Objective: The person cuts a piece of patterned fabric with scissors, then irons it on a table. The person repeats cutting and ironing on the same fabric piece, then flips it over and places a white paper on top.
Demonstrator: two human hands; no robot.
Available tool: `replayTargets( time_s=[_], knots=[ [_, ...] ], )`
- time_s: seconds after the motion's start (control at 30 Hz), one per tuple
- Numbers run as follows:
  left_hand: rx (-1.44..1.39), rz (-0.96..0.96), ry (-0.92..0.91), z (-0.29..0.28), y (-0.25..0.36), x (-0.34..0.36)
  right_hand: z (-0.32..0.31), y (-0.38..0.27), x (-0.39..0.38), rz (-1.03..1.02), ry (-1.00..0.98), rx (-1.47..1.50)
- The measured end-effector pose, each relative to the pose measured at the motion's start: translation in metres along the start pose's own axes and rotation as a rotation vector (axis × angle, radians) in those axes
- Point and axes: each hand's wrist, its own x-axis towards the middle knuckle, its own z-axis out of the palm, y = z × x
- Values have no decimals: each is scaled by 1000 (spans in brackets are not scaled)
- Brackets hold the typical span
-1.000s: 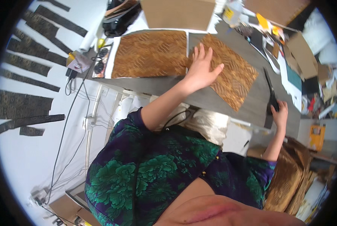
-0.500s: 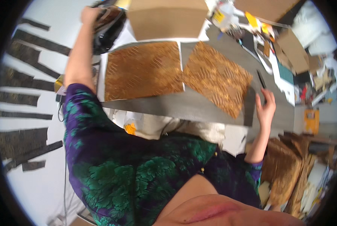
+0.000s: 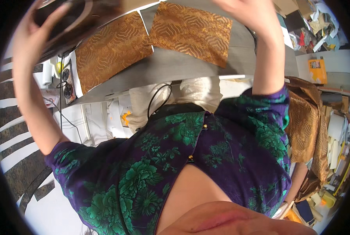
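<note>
My left hand (image 3: pixel 32 37) is at the upper left, its thumb and fingers around a large, dark, glossy thing (image 3: pixel 100 13). A curved loop shows on it; motion blur and the picture's edge hide its kind. Just right of it lies a rectangle of golden-brown patterned fabric (image 3: pixel 114 53) with white edging showing along its sides. A second golden-brown fabric piece (image 3: pixel 190 33) lies beside it, at a different angle. Over the table's right part reaches my right hand (image 3: pixel 249 13); the upper edge cuts off most of its fingers, so its grip is hidden.
The grey table (image 3: pixel 175 58) has its front edge close to my body. At its left end are a black cable and a white roll (image 3: pixel 47 72). Dark patterned strips (image 3: pixel 10 135) lie on a white surface at far left. Bunched brown fabric (image 3: pixel 306 117) hangs at right, near cluttered shelves.
My left hand has brought the dark glossy thing nearer and to the left. My right hand has moved up and away from the table's front right. The view has shifted too.
</note>
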Motion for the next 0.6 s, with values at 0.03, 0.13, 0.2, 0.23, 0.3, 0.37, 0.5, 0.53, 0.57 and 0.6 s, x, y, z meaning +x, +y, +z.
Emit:
replayTargets(
  time_s=[0.03, 0.13, 0.2, 0.23, 0.3, 0.37, 0.5, 0.53, 0.57, 0.6],
  knots=[
    [-54, 40, -96, 13, 34, 1, 3, -12, 7, -2, -90, 6],
    [-632, -131, -227, 74, 146, -4, 8, -23, 9, 278, -508, 208],
    [-656, 59, -326, 94, 173, -6, 24, -20, -9, 340, -563, 257],
    [-615, 64, -369, 112, 176, 0, 18, -14, -20, 367, -570, 266],
    [-872, 213, -344, 144, 175, 5, 7, 5, -45, 390, -562, 233],
    [-1152, 91, -337, 180, 154, 12, 9, 22, -68, 417, -651, 117],
    [-754, 25, -444, 303, 80, 9, 16, 47, -107, 473, -782, -6],
    [-681, 55, -514, 323, 76, 2, 17, 53, -116, 507, -807, -9],
    [-650, 101, -521, 335, 79, -6, 18, 58, -120, 527, -826, -26],
    [-615, 135, -526, 342, 80, -17, 21, 60, -123, 539, -849, -36]
  ],
)
